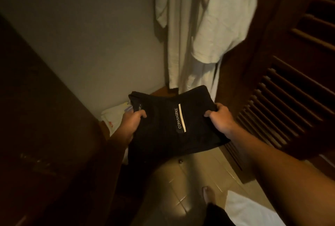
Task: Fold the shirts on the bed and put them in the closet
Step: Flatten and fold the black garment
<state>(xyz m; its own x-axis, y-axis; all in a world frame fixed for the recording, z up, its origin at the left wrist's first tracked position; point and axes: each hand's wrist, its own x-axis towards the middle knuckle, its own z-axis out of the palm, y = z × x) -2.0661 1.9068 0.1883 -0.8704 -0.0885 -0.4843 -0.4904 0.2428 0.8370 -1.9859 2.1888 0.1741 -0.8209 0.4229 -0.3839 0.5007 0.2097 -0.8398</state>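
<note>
Holding folded black shirt w/ both grips clamped: left hand, right hand

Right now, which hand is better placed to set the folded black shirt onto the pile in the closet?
Left, probably. The left hand grips the black shirt on the side nearest the light folded pile at the closet floor. The right hand grips the far edge by the slatted door.
</note>
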